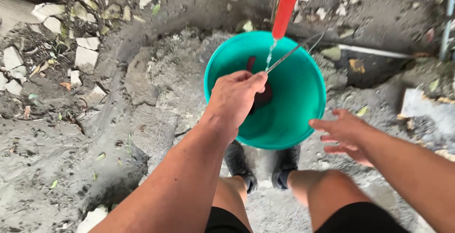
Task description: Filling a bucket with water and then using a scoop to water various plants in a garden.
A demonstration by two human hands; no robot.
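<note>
Head view showed the left hand (235,96) clenched on the wire handle (293,50) of the bucket (298,114), held under the red hose (287,5) trickling water in. The right hand (345,132) hovered spread beside the rim, gripping nothing. As water gathered, the thin wire might slip and tip the bucket onto the shoes (239,164).

Bucket (294,95): round, teal plastic, upright, hanging by a thin wire handle (291,52) over grey, rubble-strewn ground; dark red object lying inside at the bottom. Hose (287,5): red, angled down over the far rim, discharging a thin water stream into the bucket.
</note>
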